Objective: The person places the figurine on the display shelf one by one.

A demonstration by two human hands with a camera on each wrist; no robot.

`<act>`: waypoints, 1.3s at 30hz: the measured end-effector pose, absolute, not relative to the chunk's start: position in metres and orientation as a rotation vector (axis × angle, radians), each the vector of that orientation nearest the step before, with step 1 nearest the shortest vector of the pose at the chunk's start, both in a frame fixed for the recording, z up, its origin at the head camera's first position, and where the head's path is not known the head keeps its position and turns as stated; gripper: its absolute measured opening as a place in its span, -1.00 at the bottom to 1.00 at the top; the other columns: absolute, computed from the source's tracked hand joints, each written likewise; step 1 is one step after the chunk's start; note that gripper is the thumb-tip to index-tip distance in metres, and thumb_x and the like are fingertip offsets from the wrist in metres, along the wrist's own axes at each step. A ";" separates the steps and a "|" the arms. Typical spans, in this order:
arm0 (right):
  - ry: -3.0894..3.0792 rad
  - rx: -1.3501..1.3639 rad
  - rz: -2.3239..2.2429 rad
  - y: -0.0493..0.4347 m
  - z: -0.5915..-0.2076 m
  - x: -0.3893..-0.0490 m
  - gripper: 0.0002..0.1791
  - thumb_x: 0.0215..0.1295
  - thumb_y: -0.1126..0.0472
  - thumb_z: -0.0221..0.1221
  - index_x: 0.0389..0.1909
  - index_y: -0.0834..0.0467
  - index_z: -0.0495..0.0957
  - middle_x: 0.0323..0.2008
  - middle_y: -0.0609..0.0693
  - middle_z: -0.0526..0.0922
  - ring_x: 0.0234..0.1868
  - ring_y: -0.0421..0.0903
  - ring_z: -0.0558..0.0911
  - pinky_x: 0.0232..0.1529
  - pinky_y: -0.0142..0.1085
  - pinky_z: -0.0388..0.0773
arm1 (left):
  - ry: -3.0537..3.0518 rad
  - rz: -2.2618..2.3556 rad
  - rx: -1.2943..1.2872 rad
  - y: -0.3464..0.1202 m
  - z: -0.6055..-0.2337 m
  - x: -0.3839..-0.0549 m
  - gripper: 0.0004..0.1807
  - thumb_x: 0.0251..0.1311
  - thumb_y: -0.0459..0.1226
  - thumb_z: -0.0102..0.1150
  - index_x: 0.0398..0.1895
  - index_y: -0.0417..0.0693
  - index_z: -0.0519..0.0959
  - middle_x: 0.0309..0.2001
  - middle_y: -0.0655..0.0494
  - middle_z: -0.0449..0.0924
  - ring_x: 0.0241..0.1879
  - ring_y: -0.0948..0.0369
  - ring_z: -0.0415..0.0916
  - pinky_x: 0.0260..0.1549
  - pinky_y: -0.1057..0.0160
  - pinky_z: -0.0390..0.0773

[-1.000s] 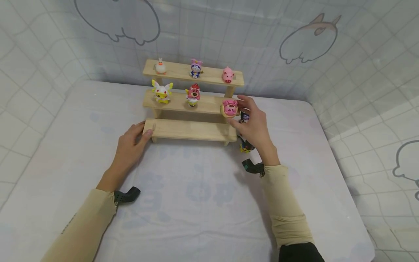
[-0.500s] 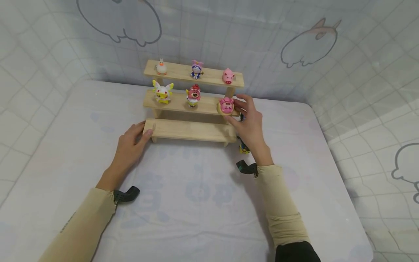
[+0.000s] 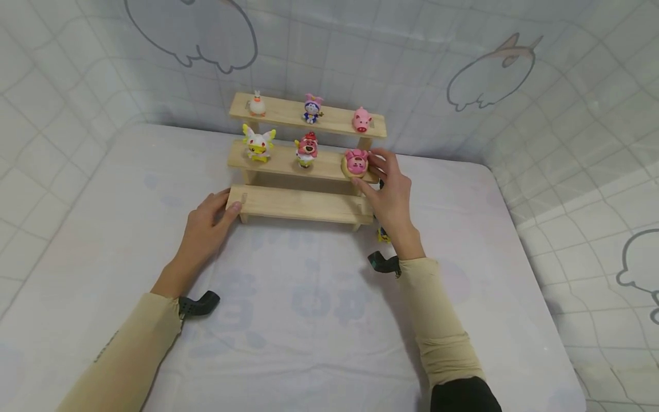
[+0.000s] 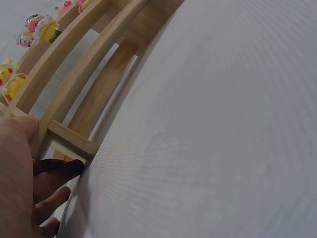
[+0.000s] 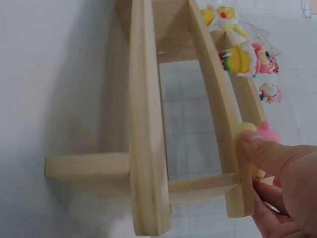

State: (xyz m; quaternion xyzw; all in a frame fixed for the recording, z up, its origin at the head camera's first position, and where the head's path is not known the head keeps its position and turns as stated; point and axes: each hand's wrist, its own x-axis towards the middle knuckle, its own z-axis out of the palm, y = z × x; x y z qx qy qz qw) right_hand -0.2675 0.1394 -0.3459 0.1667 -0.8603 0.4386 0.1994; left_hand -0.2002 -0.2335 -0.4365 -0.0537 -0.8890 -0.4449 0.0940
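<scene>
The left hand (image 3: 206, 229) grips the lowest shelf's left end on a pale wooden three-tier stand (image 3: 298, 205). At the stand's left are a white duck-like figurine (image 3: 257, 106), top, and a white-and-yellow eared figurine (image 3: 258, 147), middle; at its centre, a pink red-capped bear figurine (image 3: 306, 151). At its middle shelf's right end, a pink figurine with a round yellow base (image 3: 356, 163) is pinched by the right hand (image 3: 388, 197).

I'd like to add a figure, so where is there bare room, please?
The bottom shelf is bare right of the left hand, as is the cloth between the sleeves. The top shelf and middle shelf carry three figures each, the right hand crowding the latter.
</scene>
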 end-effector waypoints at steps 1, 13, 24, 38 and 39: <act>-2.401 0.469 1.228 0.140 -0.347 -0.268 -0.28 0.23 0.31 0.49 0.36 0.24 0.38 0.30 0.19 0.66 0.26 0.01 0.71 0.34 -0.32 0.58 | -2.640 -1.319 -0.159 -0.234 -0.437 -0.201 -0.39 0.57 0.05 0.08 0.47 -0.14 0.48 0.50 -0.20 0.42 0.54 -0.33 0.21 0.53 -0.38 0.14; -2.362 0.491 1.256 0.147 -0.343 -0.267 -0.27 0.16 0.34 0.54 0.33 0.26 0.43 0.25 0.21 0.69 0.25 0.01 0.72 0.31 -0.32 0.61 | -2.598 -1.309 -0.175 -0.233 -0.439 -0.203 -0.43 0.57 0.02 0.11 0.43 -0.17 0.52 0.48 -0.20 0.45 0.53 -0.30 0.26 0.55 -0.32 0.15; -2.294 0.501 1.294 0.163 -0.339 -0.259 -0.40 0.22 0.30 0.51 0.25 0.30 0.53 0.18 0.20 0.68 0.24 0.03 0.70 0.32 -0.25 0.62 | -2.623 -1.303 -0.153 -0.233 -0.438 -0.201 -0.40 0.58 0.05 0.08 0.41 -0.21 0.53 0.48 -0.20 0.44 0.54 -0.33 0.22 0.58 -0.30 0.10; -2.358 0.321 1.191 0.210 -0.343 -0.226 -0.53 0.27 0.36 0.47 0.17 0.31 0.59 0.06 0.21 0.75 0.09 0.10 0.74 0.22 -0.05 0.69 | -2.621 -1.289 -0.169 -0.233 -0.436 -0.202 -0.39 0.58 0.05 0.07 0.43 -0.22 0.51 0.48 -0.23 0.44 0.53 -0.30 0.26 0.56 -0.31 0.15; -2.359 0.318 1.191 0.215 -0.346 -0.224 -0.54 0.27 0.35 0.47 0.17 0.29 0.60 0.06 0.19 0.75 0.07 0.09 0.75 0.21 -0.05 0.70 | -2.621 -1.287 -0.169 -0.233 -0.436 -0.202 -0.38 0.58 0.05 0.07 0.43 -0.22 0.51 0.48 -0.23 0.44 0.53 -0.30 0.26 0.56 -0.31 0.15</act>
